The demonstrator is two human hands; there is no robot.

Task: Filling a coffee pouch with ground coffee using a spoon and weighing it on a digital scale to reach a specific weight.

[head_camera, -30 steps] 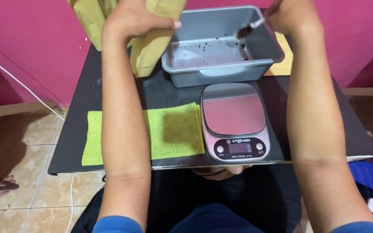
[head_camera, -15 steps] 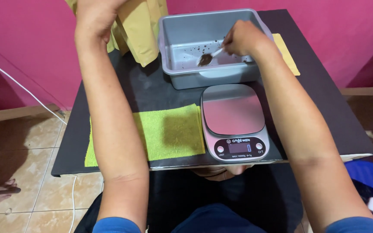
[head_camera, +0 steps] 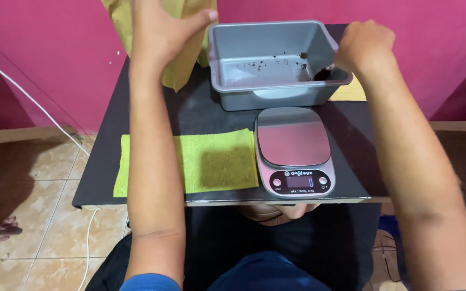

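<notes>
The grey tub (head_camera: 276, 64) sits at the black table's (head_camera: 211, 113) far edge, dark crumbs inside. The right hand (head_camera: 363, 46) curls at its right rim — contents hidden; the left hand (head_camera: 160, 29) clamps a tan paper bag (head_camera: 182, 64). Nearer — a kitchen scale (head_camera: 293, 151) and a green cloth (head_camera: 211, 161).

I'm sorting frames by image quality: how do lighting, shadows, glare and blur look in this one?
Head view: even, soft light; the left hand on the tan bag casts a dark patch on the green cloth; the scale platform shows a pinkish wall reflection, not harsh glare; the right hand at the grey tub rim is slightly soft; straight edges bow little.
</notes>
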